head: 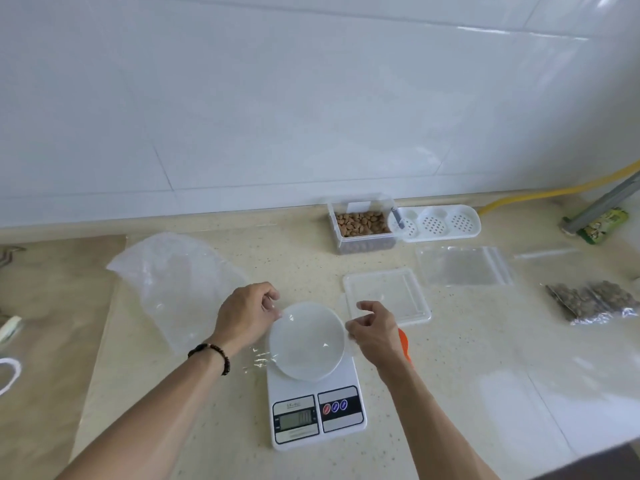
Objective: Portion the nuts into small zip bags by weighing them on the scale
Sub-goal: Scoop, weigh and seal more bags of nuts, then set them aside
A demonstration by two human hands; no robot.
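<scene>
White bowl (307, 341) sits on the kitchen scale (316, 403), left hand (245, 315) and right hand (374, 332) pinching a clear zip bag (263, 356) across it.

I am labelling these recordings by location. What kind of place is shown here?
Probably a home kitchen counter: a speckled stone countertop runs along a white tiled wall, a digital kitchen scale stands on it, and a yellow hose lies in the corner.
</scene>
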